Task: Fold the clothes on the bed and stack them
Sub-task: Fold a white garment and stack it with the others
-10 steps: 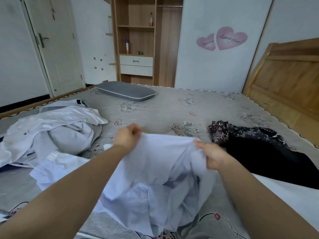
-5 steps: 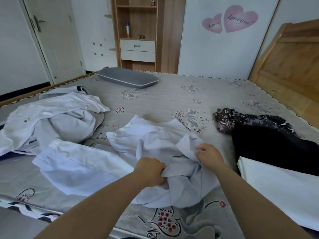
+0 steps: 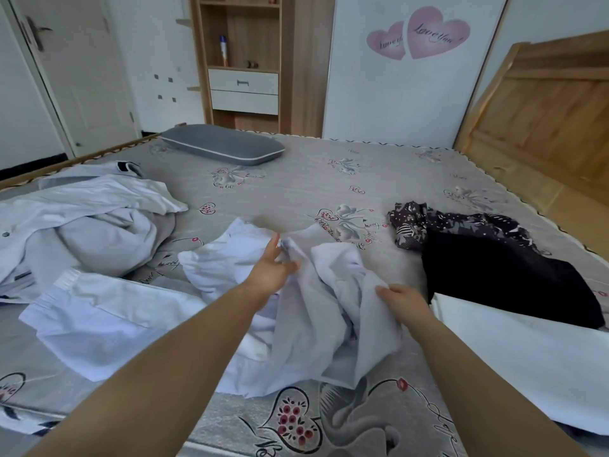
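Observation:
A crumpled pale lilac-white shirt (image 3: 316, 311) lies on the grey flowered mattress (image 3: 329, 179) in front of me. My left hand (image 3: 272, 267) reaches over its far part with fingers stretched out, touching a raised fold. My right hand (image 3: 400, 300) pinches the shirt's right edge. A heap of white and grey clothes (image 3: 89, 225) lies at the left. A flat black garment (image 3: 507, 278) with a dark patterned garment (image 3: 428, 225) behind it lies at the right, and a flat white piece (image 3: 534, 364) is next to my right arm.
A grey pillow (image 3: 224, 145) lies at the far side of the bed. The wooden headboard (image 3: 543, 103) rises at the right. Behind the bed stand a wooden shelf unit (image 3: 244, 61) with drawers and a white door (image 3: 72, 70).
The shirt was held up in both hands a second ago and now lies on the mattress. My left hand has let go, opened and reached forward. My right hand has stayed on the right edge.

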